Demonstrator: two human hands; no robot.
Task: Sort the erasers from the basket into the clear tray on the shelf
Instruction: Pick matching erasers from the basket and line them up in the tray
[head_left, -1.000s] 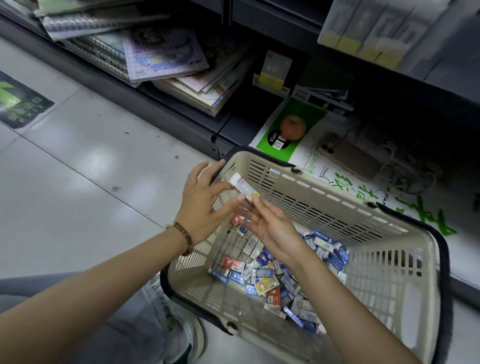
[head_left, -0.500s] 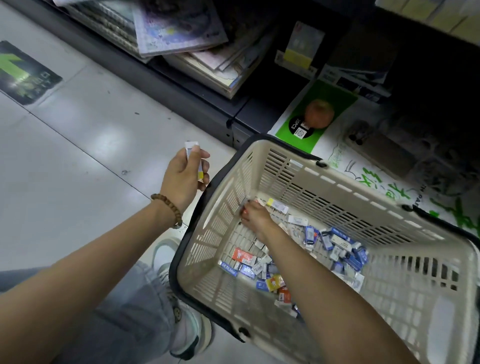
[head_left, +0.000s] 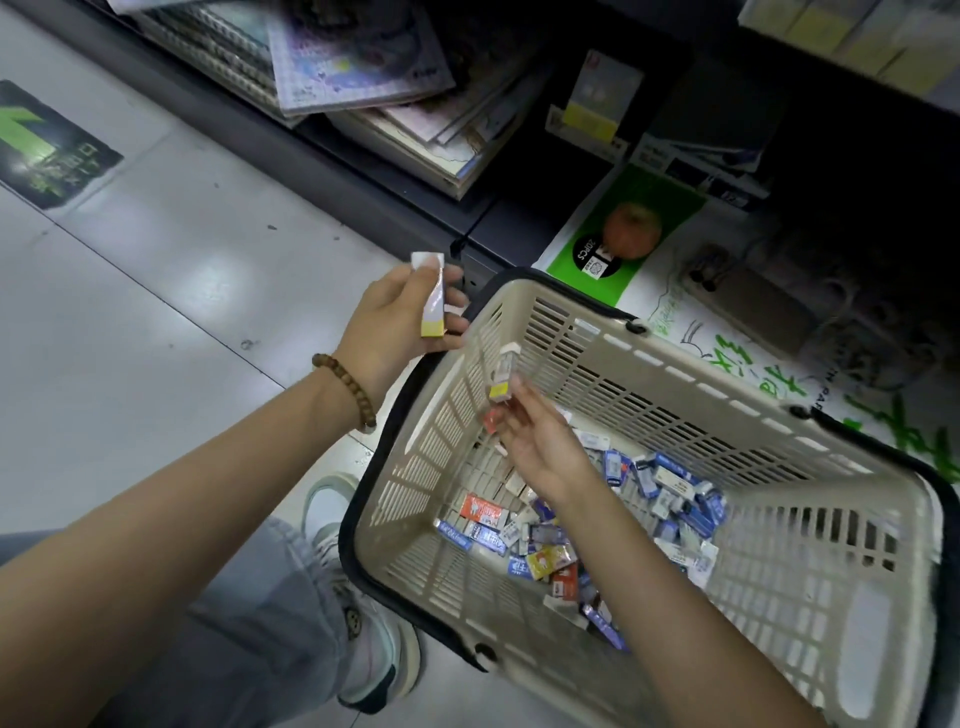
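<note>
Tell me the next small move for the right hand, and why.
Probably pass the white-and-yellow eraser pinched in the right hand across to the left hand, which already holds a matching eraser beside the basket. The two hands are close, the pieces look alike, and no clear tray is in view to drop it into.

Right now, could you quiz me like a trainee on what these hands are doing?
1. True or false: the left hand holds a long white-and-yellow eraser outside the beige slatted plastic basket.
2. The right hand has its small yellow-banded eraser: A) dropped on the floor, B) pinched over the basket, C) laid on the shelf.
3. Fill in: the loose pile of small wrapped erasers lies on the basket's ____.
Key: 1 true; 2 B; 3 bottom.
</note>
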